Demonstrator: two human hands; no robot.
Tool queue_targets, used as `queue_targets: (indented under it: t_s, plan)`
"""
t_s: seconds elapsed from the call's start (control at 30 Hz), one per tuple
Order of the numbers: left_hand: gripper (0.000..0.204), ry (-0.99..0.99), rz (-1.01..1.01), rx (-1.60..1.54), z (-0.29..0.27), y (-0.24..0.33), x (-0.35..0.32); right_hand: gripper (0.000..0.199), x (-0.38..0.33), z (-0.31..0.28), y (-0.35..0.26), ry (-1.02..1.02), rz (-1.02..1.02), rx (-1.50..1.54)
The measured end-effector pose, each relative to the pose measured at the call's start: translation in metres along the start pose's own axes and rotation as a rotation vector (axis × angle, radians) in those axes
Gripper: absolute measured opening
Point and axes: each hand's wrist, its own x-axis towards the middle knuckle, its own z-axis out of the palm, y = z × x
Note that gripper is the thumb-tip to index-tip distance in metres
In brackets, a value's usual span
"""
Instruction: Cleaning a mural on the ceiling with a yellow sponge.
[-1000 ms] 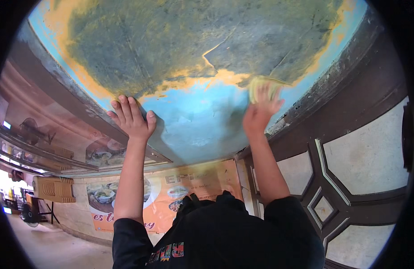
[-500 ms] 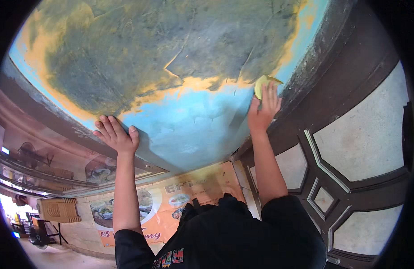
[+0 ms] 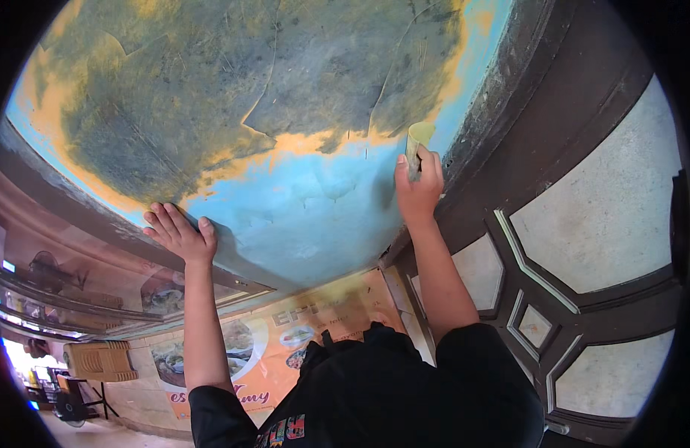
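A large panel [image 3: 300, 198] stretches in front of me, bright blue along its near part and right edge. Its middle is worn to a dark grey patch [image 3: 210, 89] with an orange fringe. My left hand [image 3: 182, 233] lies with fingers spread on the panel's left edge, holding nothing. In my right hand [image 3: 421, 190], a curled yellowish piece of sandpaper [image 3: 418, 140] is gripped between thumb and fingers. The sheet bends up at the panel's right side, close to the orange fringe. What its underside touches cannot be made out.
A dark frame [image 3: 502, 112] borders the panel on the right, beside a dark door [image 3: 502, 216] with pale inset panes. Glossy glass [image 3: 83, 231] runs along the left. Below lie an orange banner [image 3: 285, 351], a tan plastic chair [image 3: 100, 361] and a black fan [image 3: 72, 407].
My right hand has shifted slightly left and closer to me, and the sandpaper, flatter before, now curls up in its grip. The view has turned a little; my left hand stays on the left edge.
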Motion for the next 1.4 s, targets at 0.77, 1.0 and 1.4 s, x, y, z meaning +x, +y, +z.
queue_targets:
  t_s: [0.77,1.0,1.4]
  plan:
    - [0.067,-0.003,-0.015,-0.016,0.009,-0.015,-0.008,0.057,0.016,0.019,0.026,-0.048,-0.529,-0.221]
    - [0.067,-0.049,-0.02,-0.043,-0.003,-0.021,-0.007,0.049,0.012,0.029,0.002,0.067,-0.48,-0.051]
    - [0.064,0.044,-0.019,-0.046,-0.004,-0.007,0.071,0.059,0.014,0.05,-0.011,0.019,-0.514,0.005]
